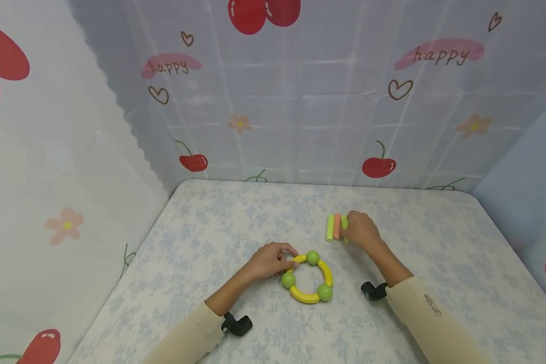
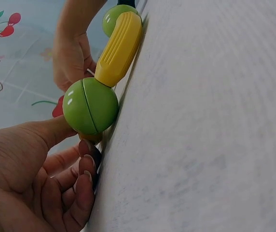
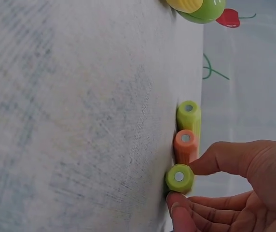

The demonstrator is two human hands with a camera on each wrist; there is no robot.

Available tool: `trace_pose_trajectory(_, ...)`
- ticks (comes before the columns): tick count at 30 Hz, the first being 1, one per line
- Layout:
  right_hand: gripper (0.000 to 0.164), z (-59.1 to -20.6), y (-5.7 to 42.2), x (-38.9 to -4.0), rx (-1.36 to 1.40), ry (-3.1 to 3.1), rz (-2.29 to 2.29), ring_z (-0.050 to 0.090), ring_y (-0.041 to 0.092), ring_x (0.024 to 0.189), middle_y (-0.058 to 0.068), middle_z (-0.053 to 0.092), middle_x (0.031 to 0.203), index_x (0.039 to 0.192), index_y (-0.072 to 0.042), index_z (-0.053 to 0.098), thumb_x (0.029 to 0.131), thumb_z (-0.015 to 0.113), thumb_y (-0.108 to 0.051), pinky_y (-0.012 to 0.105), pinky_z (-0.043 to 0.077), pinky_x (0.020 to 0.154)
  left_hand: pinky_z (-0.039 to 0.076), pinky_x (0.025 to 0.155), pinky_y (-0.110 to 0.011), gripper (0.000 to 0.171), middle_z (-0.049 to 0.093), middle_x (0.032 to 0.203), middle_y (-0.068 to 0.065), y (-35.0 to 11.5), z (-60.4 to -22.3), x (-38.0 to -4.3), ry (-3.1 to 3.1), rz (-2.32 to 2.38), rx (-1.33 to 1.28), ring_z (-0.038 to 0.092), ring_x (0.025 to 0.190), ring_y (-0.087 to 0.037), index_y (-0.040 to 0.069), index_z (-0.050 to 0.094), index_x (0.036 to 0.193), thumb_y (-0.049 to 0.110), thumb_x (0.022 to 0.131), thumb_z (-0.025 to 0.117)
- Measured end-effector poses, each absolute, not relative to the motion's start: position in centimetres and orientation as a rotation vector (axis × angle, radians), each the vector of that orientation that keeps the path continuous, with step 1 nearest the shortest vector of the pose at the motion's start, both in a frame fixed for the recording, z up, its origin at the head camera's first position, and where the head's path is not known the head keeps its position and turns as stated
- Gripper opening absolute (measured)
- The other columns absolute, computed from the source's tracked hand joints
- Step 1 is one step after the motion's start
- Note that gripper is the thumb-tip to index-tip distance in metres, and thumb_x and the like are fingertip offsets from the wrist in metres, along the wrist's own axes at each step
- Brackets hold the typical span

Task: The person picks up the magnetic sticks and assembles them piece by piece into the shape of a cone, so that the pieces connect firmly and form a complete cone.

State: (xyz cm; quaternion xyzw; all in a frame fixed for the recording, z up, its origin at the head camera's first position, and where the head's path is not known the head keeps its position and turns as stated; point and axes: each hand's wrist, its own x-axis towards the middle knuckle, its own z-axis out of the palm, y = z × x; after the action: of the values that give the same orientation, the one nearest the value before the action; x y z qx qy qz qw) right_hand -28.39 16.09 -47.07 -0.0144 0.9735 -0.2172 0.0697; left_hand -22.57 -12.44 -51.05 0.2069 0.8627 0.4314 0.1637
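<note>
A ring of curved yellow rods joined by green balls [image 1: 312, 257] lies on the table. My left hand [image 1: 269, 260] pinches the ring's upper left rod, which shows only in part behind the fingers and a ball [image 2: 90, 106]. Farther back, my right hand [image 1: 360, 230] pinches a yellow-green stick [image 3: 179, 179] between thumb and fingers. A round silver disc shows in the end of that stick. Side by side to its left lie an orange stick [image 1: 337, 226] and another yellow-green stick [image 1: 330, 228], both with the same silver ends.
The table [image 1: 218, 217] wears a pale blue floral cover. Behind it hangs a printed curtain [image 1: 300, 136] with cherries and hearts, and a similar sheet [image 1: 73, 167] runs along the left. A black wrist camera [image 1: 237, 325] is strapped at the left sleeve, another camera [image 1: 373, 291] at the right.
</note>
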Motion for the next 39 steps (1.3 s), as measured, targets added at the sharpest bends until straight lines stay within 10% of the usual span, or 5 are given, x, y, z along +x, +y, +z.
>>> trace_pose_trajectory(9, 0.053, -46.5, 16.6, -27.2, 0.005, 2.800, -0.803, 0.064, 0.024, 0.077, 0.027, 0.066, 0.115, 0.126, 0.016, 0.060, 0.091, 0.074, -0.020, 0.032, 0.054, 0.061, 0.041, 0.046, -0.025, 0.022, 0.061, 0.059, 0.001, -12.4, -51.0, -22.5, 2.471, 1.219, 0.592, 0.052, 0.049, -0.011, 0.021, 0.074, 0.113, 0.031, 0.093, 0.076)
trace_pose_trajectory(16, 0.042, -46.2, 17.1, -26.1, -0.073, 2.696, -1.022, 0.064, 0.018, 0.061, 0.012, 0.069, 0.088, 0.126, 0.012, 0.064, 0.091, 0.072, -0.011, 0.031, 0.054, 0.056, 0.041, 0.046, -0.025, 0.023, 0.062, 0.059, 0.001, -12.5, -51.1, -22.5, 2.471, 1.218, 0.599, 0.054, 0.049, -0.012, 0.020, 0.074, 0.114, 0.030, 0.094, 0.076)
trace_pose_trajectory(30, 0.038, -45.8, 16.3, -23.9, -0.406, 2.532, -1.434, 0.066, 0.025, 0.090, 0.018, 0.064, 0.106, 0.123, 0.009, 0.059, 0.091, 0.074, -0.006, 0.042, 0.061, 0.069, 0.038, 0.045, -0.024, 0.022, 0.061, 0.058, 0.000, -12.3, -51.0, -22.5, 2.471, 1.221, 0.588, 0.051, 0.048, -0.011, 0.019, 0.074, 0.113, 0.029, 0.093, 0.076)
trace_pose_trajectory(39, 0.038, -46.2, 15.4, -23.1, -0.690, 2.469, -1.525, 0.069, 0.027, 0.095, 0.015, 0.068, 0.108, 0.120, 0.005, 0.063, 0.088, 0.080, -0.007, 0.029, 0.060, 0.073, 0.038, 0.045, -0.024, 0.021, 0.062, 0.058, 0.000, -12.3, -50.9, -22.5, 2.468, 1.222, 0.576, 0.051, 0.048, -0.010, 0.020, 0.074, 0.112, 0.029, 0.093, 0.076)
